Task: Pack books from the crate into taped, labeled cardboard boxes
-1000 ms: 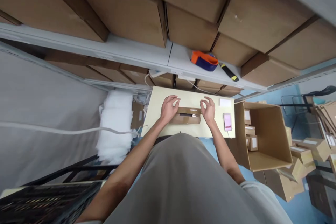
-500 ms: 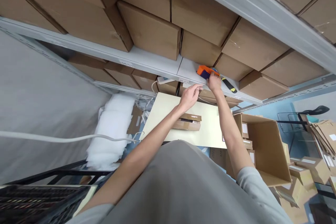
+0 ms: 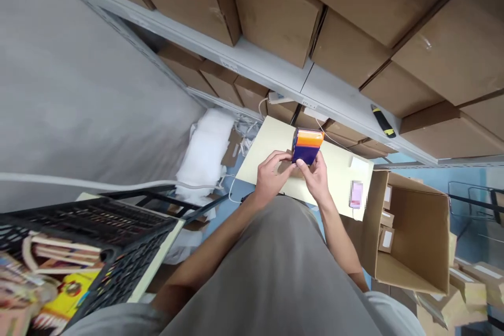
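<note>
An orange and dark purple tape dispenser (image 3: 307, 145) is held upright over the cream table (image 3: 255, 160). My right hand (image 3: 316, 176) grips its lower right part, thumb on the purple side. Beside it, my left hand (image 3: 273, 174) has its fingers curved, the fingertips at the dispenser's lower left edge. A small brown carton (image 3: 296, 185) lies under the hands and is mostly hidden by them.
A black and yellow cutter (image 3: 382, 122) lies on the grey shelf (image 3: 334, 97) ahead. A phone (image 3: 356, 195) rests at the table's right. A large open carton (image 3: 413, 231) stands at right, a black crate (image 3: 114, 257) at left, white wrap (image 3: 207, 152) beyond it.
The dispenser has come off the shelf and back over the table in my right hand. My left hand has moved down to it. The view has shifted, showing more of the crate and the phone.
</note>
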A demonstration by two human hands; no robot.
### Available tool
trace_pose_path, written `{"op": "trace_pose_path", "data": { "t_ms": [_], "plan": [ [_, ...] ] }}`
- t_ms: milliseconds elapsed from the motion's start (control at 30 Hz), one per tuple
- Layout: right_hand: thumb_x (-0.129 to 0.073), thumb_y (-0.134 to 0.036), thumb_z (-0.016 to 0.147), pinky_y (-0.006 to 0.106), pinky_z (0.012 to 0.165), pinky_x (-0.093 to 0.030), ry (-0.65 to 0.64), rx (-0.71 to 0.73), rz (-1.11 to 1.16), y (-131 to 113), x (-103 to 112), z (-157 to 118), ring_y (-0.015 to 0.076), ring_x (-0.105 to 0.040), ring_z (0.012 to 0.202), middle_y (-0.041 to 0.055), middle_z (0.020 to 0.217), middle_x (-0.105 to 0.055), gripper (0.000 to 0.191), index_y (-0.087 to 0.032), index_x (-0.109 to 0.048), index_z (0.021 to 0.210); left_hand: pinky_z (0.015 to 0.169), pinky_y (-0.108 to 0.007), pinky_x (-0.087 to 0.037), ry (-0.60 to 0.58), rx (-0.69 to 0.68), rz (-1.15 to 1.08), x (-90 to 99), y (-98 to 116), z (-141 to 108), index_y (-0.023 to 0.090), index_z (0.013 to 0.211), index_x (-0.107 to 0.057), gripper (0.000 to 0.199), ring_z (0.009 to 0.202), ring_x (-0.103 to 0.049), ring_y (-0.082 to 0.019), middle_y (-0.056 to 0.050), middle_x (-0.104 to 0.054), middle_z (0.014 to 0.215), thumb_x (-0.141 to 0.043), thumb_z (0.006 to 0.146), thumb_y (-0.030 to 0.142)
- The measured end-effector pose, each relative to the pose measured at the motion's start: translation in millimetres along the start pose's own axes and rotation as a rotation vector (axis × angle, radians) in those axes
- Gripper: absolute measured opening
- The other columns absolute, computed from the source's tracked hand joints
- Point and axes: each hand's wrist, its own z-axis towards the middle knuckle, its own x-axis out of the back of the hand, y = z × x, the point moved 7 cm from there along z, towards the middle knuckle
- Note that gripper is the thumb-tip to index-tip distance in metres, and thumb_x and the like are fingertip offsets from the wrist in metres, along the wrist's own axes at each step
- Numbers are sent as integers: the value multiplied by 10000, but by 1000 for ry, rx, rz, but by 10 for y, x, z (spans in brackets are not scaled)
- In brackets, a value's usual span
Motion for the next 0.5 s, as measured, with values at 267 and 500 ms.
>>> {"op": "trace_pose_path", "data": {
  "t_ms": [267, 500],
  "plan": [
    [-713, -745, 1029, 491, 1087, -664, -63, 44, -55, 50, -159, -89, 304, -808, 1166, 128, 1223, -837, 590, -234, -700, 1322, 925, -360, -682, -127, -39, 52, 175, 87, -24, 235, 1121, -789, 126, 981, -792, -213, -77, -827, 1088, -755, 1073, 346],
    [-681, -586, 1100, 379, 972, -673, -105, 152, -320, 53, -64, -156, 254, -803, 1062, 97, 1187, -828, 399, -239, -689, 1297, 967, -374, -673, -47, -69, -70, 477, 338, 263, 235, 1490, -694, 460, 1091, -759, -221, -125, -746, 1332, -713, 1090, 461]
  ]
}}
